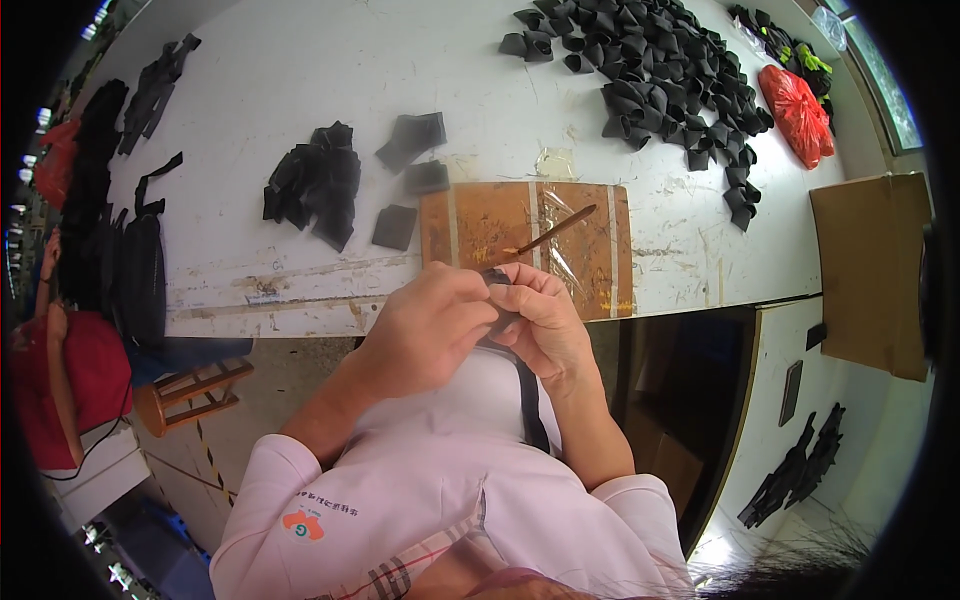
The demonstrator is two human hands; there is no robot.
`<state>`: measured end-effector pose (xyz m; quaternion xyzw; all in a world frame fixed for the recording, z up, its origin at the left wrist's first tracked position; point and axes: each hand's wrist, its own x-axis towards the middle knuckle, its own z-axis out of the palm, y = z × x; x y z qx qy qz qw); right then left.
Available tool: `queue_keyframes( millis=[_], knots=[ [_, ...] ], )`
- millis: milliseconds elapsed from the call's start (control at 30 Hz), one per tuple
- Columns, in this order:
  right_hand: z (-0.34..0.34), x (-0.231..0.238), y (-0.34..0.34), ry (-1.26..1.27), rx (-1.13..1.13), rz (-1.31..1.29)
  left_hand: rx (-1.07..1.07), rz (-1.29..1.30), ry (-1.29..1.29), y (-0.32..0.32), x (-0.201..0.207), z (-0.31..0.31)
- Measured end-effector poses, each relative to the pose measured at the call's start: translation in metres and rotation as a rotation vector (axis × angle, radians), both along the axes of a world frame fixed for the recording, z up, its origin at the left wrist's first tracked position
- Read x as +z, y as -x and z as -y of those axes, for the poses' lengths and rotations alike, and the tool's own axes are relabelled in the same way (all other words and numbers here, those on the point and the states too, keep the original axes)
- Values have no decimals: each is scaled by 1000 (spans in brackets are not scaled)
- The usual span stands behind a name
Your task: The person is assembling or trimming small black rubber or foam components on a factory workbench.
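Note:
Close to the table's near edge, my left hand [420, 325] and my right hand [548, 318] meet over a small black fabric piece [503, 318]. Both are closed, fingertips pinching it between them; part of it is hidden by the fingers. Just beyond lies a brown board [480, 225] with strips of tape across it. A thin brown stick-like tool [560, 228] rests slantwise on that board. Left of it are a few flat dark squares [395, 227] and a heap of black fabric pieces [315, 185].
A large pile of folded black pieces [650, 80] covers the far right, beside a red plastic bag [797, 115]. A cardboard box [870, 275] stands at the right. Black strips [135, 265] lie at the left edge; a wooden stool [190, 395] and another person [75, 390] are nearby.

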<state>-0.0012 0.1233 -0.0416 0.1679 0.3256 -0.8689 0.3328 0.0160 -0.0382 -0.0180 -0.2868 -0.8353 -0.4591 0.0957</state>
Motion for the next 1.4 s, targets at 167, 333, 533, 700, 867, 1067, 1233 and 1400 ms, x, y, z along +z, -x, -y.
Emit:
queue_keyframes(
  millis=[167, 333, 533, 700, 867, 1067, 1233, 1400],
  knots=[
    [2, -2, 1, 50, -14, 58, -51, -166, 87, 0, 0, -3],
    [4, -1, 1, 69, -18, 88, -27, -231, 106, 2, -6, -1],
    [14, 10, -7, -280, -144, -119, 264, 170, -134, -4, -7, -5],
    [3, 7, -27, -1145, -307, -1111, 368, 809, -488, 0, 1, -2],
    [12, 13, -21, -1070, -318, -1163, 181, 652, -398, -3, 2, -8],
    [18, 13, -19, -1376, -314, -1345, 553, -53, -135, -6, -12, -31],
    [8, 2, -14, -1204, -396, -1018, 269, 925, -845, 12, 5, -20],
    [-15, 14, -5, -113, -124, -230, -19, 1065, -1025, 14, 3, -17]
  ],
)
